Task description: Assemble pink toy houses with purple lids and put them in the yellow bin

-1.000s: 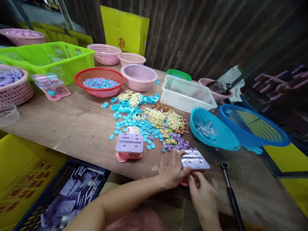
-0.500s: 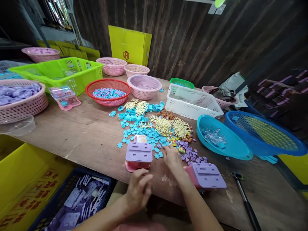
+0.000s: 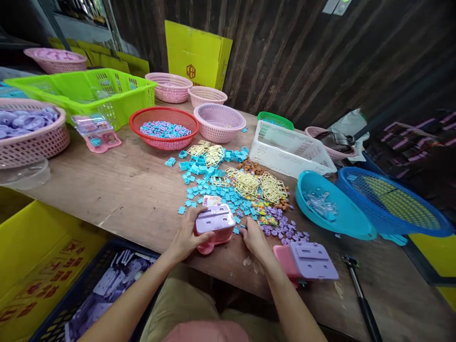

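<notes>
My left hand (image 3: 185, 234) grips a small toy piece with a lilac top and pink body (image 3: 214, 225), tilted up off the wooden table (image 3: 117, 185). My right hand (image 3: 253, 237) rests just right of it, fingertips down among loose turquoise tiles (image 3: 206, 185) and lilac beads (image 3: 283, 230); whether it pinches anything is hidden. A second lilac-and-pink toy piece (image 3: 307, 262) lies by my right forearm near the table's front edge. Yellow plastic frames (image 3: 256, 184) lie in the pile behind.
A red basket (image 3: 164, 128) of small parts, pink baskets (image 3: 218, 122), a green crate (image 3: 85, 92), a white crate (image 3: 290, 149) and two blue bowls (image 3: 331, 205) ring the pile. A dark crate of lilac plates (image 3: 103, 289) sits below left. A black rod (image 3: 359, 297) lies right.
My left hand reached forward and took hold of the left toy piece, tipping it up. My right hand left the other piece lying at the right and moved to the small parts.
</notes>
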Demonstrator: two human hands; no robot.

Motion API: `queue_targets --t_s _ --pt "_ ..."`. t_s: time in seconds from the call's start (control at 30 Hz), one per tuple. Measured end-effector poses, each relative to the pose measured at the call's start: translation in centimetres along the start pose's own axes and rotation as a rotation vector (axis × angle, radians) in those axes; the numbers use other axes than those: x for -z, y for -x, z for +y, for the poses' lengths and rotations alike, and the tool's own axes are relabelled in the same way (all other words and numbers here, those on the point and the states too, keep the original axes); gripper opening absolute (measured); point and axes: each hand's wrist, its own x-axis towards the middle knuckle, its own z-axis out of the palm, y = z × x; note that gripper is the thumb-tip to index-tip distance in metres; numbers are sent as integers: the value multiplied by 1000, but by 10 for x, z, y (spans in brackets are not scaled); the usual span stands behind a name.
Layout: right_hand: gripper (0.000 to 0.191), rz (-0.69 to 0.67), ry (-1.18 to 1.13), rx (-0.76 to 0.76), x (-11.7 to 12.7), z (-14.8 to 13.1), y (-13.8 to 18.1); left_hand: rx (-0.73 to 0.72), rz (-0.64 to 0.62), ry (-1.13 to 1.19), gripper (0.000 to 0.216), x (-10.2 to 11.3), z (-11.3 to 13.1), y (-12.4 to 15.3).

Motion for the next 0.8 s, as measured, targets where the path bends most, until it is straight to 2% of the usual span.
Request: queue_targets --t_s 0.1,0.17,0.2,0.27,0.4,0.57,0.8 --pt "5 118 -245 -5 12 -9 12 164 154 104 49 -9 11 1" --pt "11 238 -456 45 23 -22 26 231 188 170 48 -13 16 1" --pt "16 267 -543 70 28 -30 34 248 194 188 49 -15 18 0" --pt "22 237 -640 124 32 -48 49 258 201 193 49 -18 20 -1" --pt "22 149 -534 245 20 -74 66 250 241 168 53 -22 26 1" --pt "22 254 -320 401 0 -80 64 207 260 136 53 -26 30 2" --pt "21 278 -307 441 1 -80 63 211 256 146 49 -27 31 2"
